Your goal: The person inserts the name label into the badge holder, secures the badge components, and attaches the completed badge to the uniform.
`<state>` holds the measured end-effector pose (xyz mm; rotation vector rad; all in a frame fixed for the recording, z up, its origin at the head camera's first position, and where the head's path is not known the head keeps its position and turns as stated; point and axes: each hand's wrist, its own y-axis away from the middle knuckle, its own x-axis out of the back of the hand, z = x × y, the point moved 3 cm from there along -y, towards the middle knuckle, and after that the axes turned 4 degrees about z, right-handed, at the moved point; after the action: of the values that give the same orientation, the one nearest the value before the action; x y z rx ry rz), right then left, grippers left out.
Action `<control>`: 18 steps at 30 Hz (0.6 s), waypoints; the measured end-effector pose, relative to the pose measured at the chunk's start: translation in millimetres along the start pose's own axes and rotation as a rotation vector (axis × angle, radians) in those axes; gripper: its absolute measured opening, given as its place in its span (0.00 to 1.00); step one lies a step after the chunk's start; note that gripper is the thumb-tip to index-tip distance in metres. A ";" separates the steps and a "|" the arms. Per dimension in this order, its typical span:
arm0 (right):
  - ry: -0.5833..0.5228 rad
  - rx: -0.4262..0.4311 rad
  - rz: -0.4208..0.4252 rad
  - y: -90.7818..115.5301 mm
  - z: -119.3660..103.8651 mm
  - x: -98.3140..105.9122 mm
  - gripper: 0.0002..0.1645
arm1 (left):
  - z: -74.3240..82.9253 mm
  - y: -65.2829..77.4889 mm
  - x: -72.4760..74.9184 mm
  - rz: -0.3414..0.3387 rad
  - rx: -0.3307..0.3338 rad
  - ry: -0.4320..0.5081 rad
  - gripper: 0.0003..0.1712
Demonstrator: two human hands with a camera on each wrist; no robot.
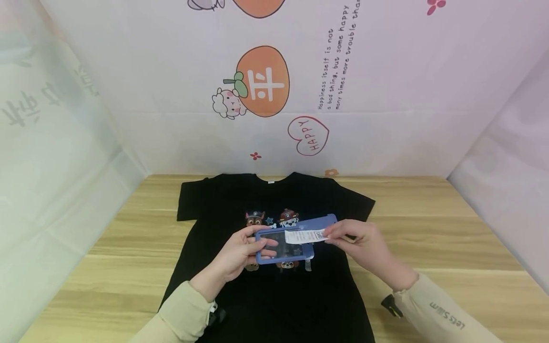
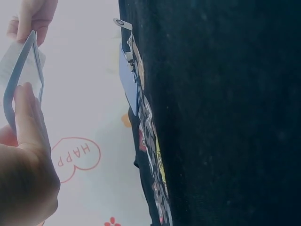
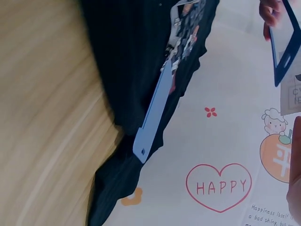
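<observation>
My left hand [image 1: 235,251] grips the left end of a blue rectangular card-holder frame [image 1: 259,248], its fingers showing through the open or see-through middle. Between the thumb and fingers of my right hand [image 1: 364,243] is a white printed paper slip [image 1: 303,237], which overlaps the frame's right part. Whether the slip touches the frame I cannot tell. Below them a flat blue card-holder panel [image 1: 319,221] lies on a black T-shirt [image 1: 274,305]. In the left wrist view a metal clip [image 2: 123,23] shows at one end of this panel [image 2: 127,77].
The T-shirt lies spread on a wood-grain table [image 1: 429,214], with cartoon dogs [image 1: 255,218] printed on its chest. A white printed cloth [image 1: 180,95] stands behind the table, and pale sheets [image 1: 51,166] hang at both sides.
</observation>
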<state>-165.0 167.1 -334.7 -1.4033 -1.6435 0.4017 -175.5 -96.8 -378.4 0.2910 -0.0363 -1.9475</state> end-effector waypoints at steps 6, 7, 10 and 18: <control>0.056 0.186 -0.043 2.4 2.0 -1.0 0.08 | -0.7 0.3 -0.2 -0.006 0.008 0.006 0.29; 0.071 0.209 -0.054 2.6 2.2 -1.1 0.03 | -0.6 0.2 -0.5 -0.005 0.010 0.007 0.29; 0.099 0.257 -0.097 3.3 3.4 -2.6 0.17 | -0.8 -0.4 -1.2 -0.002 0.016 0.014 0.29; 0.168 0.325 -0.150 2.8 4.3 -9.9 0.24 | 1.7 -1.6 -5.2 -0.005 0.023 0.005 0.29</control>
<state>-167.2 160.2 -343.2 -1.0369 -1.4603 0.4293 -175.4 -91.6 -376.0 0.3112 -0.0555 -1.9522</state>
